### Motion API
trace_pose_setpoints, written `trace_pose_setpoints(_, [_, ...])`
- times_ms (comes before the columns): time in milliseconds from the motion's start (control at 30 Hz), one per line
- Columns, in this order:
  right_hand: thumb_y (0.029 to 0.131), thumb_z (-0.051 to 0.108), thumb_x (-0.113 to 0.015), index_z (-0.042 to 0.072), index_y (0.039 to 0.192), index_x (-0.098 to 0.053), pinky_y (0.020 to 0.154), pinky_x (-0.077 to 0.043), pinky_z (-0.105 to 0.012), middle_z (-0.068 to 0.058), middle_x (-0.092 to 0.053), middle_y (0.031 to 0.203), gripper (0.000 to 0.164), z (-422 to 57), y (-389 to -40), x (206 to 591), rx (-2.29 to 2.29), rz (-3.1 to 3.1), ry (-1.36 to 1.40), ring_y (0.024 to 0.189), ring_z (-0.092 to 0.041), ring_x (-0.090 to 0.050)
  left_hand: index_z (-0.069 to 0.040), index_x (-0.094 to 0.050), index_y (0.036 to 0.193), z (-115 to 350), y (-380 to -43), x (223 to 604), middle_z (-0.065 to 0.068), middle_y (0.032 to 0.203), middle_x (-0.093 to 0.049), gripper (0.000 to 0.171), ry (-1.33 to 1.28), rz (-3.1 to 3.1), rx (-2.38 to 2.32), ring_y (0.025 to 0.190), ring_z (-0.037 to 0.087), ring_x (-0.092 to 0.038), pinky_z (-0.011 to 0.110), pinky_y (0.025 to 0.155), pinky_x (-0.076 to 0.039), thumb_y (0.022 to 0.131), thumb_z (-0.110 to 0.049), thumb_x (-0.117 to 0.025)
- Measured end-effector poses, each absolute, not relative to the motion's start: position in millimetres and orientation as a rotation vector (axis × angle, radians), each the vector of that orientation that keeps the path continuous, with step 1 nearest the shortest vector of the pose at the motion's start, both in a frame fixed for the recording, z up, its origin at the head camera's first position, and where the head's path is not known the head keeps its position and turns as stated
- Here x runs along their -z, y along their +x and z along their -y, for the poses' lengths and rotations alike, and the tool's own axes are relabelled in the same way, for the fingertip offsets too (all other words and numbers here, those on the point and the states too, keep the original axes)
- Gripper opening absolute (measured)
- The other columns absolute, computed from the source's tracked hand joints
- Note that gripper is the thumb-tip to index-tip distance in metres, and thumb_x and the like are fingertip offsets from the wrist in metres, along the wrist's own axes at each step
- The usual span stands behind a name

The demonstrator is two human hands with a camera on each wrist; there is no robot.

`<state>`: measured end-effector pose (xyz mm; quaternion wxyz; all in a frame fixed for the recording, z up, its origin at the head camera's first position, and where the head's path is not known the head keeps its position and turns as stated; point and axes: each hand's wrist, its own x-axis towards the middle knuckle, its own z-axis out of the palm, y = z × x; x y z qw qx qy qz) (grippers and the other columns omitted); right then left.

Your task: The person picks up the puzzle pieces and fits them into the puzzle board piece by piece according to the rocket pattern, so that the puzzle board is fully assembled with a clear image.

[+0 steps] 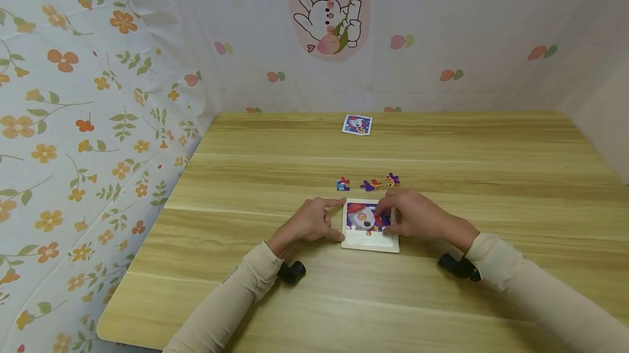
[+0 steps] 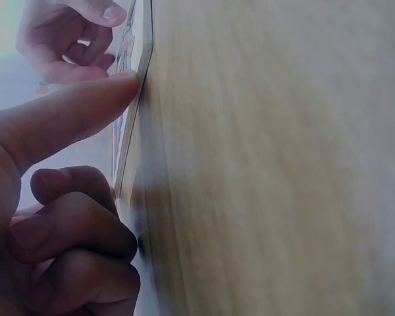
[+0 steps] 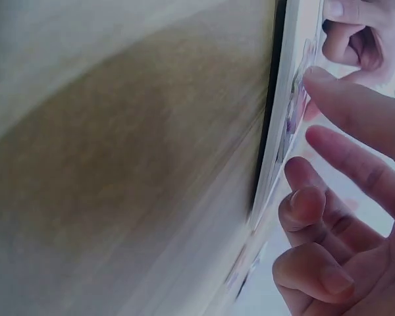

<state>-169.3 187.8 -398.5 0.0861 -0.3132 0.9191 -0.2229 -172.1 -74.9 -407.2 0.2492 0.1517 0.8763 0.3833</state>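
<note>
A white puzzle tray (image 1: 371,241) lies on the table, its upper part filled with jigsaw pieces showing a cartoon face (image 1: 361,217). My left hand (image 1: 313,221) is at the tray's left edge, index finger and thumb spread and touching the rim, other fingers curled in. Over the tray's right side is my right hand (image 1: 413,213), thumb and index fingertips apart on the pieces. In the right wrist view its thumb (image 3: 355,108) touches the puzzle surface. Whether a piece sits between those fingertips is unclear. A small orange-marked bit (image 1: 368,234) shows at the assembled part's lower edge.
Beyond the tray lie three loose jigsaw pieces: one red and blue (image 1: 343,184), one purple and orange (image 1: 371,184), one purple and yellow (image 1: 392,180). Farther back is a small picture card (image 1: 357,125). A patterned cloth (image 1: 417,69) hangs behind the wooden table (image 1: 236,178).
</note>
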Motion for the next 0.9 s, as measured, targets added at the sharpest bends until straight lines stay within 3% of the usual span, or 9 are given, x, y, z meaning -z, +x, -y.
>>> trace_pose_setpoints(267, [0.079, 0.019, -0.085, 0.017, 0.102, -0.079, 0.07, -0.046, -0.023, 0.003, -0.07, 0.099, 0.024, -187.3, -165.3, 399.7, 0.581, -2.788, -0.987, 0.081, -0.009, -0.053, -0.014, -0.049, 0.149, 74.6, -172.6, 407.3, -0.006, 0.05, -0.046, 0.084, 0.421, -2.392, -1.033, 0.045, 0.007, -0.036, 0.023, 0.047, -0.029, 0.075, -0.011, -0.088])
trace_pose_setpoints(500, [0.08, 0.016, -0.084, 0.015, 0.104, -0.079, 0.062, -0.042, -0.019, 0.003, -0.069, 0.095, 0.024, -188.1, -164.1, 399.6, 0.596, -2.773, -1.007, 0.072, -0.007, -0.051, -0.014, -0.049, 0.149, 74.4, -172.9, 407.6, -0.006, 0.05, -0.047, 0.083, 0.414, -2.403, -1.019, 0.045, 0.007, -0.036, 0.023, 0.046, -0.029, 0.075, -0.012, -0.088])
trace_pose_setpoints(900, [0.083, 0.019, -0.082, 0.019, 0.097, -0.078, 0.063, -0.044, -0.019, 0.005, -0.068, 0.092, 0.015, -185.5, -166.3, 403.3, 0.548, -2.811, -1.034, 0.072, -0.004, -0.051, -0.013, -0.049, 0.149, 74.7, -173.7, 408.7, -0.006, 0.05, -0.046, 0.084, 0.428, -2.392, -1.04, 0.046, 0.007, -0.036, 0.023, 0.046, -0.03, 0.075, -0.011, -0.088])
